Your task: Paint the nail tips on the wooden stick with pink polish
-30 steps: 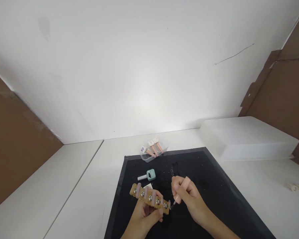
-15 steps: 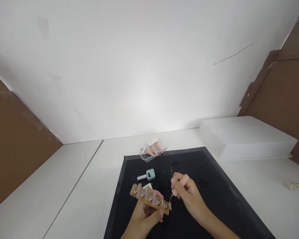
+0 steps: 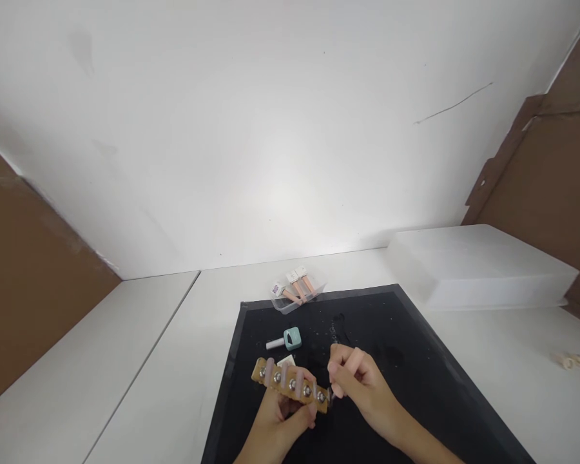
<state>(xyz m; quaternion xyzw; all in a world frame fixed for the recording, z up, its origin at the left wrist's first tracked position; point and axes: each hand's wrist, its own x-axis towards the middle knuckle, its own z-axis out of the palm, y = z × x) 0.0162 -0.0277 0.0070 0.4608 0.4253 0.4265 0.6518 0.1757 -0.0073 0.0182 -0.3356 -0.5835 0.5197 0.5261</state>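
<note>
My left hand (image 3: 281, 415) is closed around a tan nail display bar (image 3: 257, 371) with a row of round metal studs. Several mauve nail tips (image 3: 269, 372) stand slantwise along it. My right hand (image 3: 362, 386) pinches what looks like a peach-handled nail polish brush (image 3: 356, 361), mostly covered by the fingers. Its dark lower end (image 3: 333, 394) is by the nail tip at the bar's right end; whether they touch I cannot tell. A white square bottle (image 3: 286, 362) shows partly behind the bar. Beyond it lies a teal nail polish bottle (image 3: 292, 338) with a pale handle.
A clear tray (image 3: 286, 309) with 3 white bottles with peach handles stands at the black mat's (image 3: 372, 309) far edge. To the right are a white translucent box (image 3: 488, 277) and small beige rings (image 3: 568, 362). A white wall (image 3: 270, 129) rises behind, with brown panels on both sides.
My right hand has moved slightly left and down, bringing the brush against or close to the bar's right end. My left hand and the bar have hardly moved.
</note>
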